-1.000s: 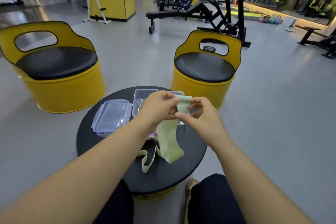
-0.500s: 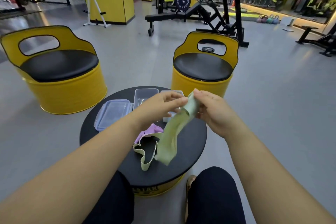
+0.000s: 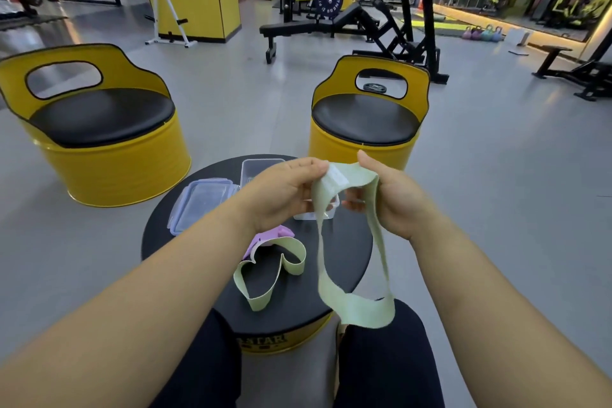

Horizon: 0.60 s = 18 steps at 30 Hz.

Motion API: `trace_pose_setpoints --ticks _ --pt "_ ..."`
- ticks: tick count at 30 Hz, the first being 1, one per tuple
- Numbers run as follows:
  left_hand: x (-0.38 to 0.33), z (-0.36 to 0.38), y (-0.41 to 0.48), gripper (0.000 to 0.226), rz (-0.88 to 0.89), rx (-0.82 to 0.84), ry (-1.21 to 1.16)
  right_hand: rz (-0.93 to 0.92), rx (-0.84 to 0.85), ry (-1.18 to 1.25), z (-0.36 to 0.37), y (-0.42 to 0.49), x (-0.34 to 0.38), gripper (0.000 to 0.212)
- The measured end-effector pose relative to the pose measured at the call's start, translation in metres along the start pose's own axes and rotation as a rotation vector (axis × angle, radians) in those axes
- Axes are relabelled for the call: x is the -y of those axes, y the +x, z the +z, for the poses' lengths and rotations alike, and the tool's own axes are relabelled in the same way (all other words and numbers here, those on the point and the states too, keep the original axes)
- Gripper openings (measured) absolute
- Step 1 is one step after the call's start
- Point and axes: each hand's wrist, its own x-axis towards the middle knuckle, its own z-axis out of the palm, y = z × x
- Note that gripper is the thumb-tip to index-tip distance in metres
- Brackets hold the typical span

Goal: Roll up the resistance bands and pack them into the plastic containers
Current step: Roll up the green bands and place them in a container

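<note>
Here, fingertips [image 3: 314, 169] of the left hand [image 3: 281, 195] pinched the labelled end of the pale green flat elastic band [image 3: 359, 310] while the right hand [image 3: 397, 202] gripped its other strand; it hung limp past the five-o'clock edge of the round black table [image 3: 347, 242]. Soft and light, it would probably roll best from that end.

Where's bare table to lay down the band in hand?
Bare: right side of the table, between the small container and the right rim, seen through the held band; also the front strip beside the loose green band. Crowded: back left, where lid, clear box and purple band sit close.
</note>
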Motion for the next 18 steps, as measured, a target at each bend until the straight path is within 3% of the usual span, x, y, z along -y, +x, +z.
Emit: trace_pose_setpoints --ticks 3,8,12,16,18 --pt "0.001 0.004 0.001 0.019 0.016 -0.046 0.019 -0.040 -0.137 -0.201 -0.003 0.000 -0.014 0.047" --pt "0.011 0.008 -0.001 0.019 0.065 -0.081 0.292 -0.063 -0.122 -0.066 -0.005 -0.007 -0.024 0.052" --pt "0.017 0.003 -0.004 0.016 0.075 -0.127 0.397 -0.140 -0.178 -0.208 -0.004 -0.006 -0.023 0.026" --pt "0.019 -0.002 -0.006 0.009 0.061 -0.230 0.495 -0.190 -0.197 -0.149 0.002 -0.003 -0.013 0.010" --pt "0.023 -0.005 -0.007 0.016 0.064 -0.263 0.513 -0.206 -0.162 -0.192 0.005 -0.001 -0.006 0.009"
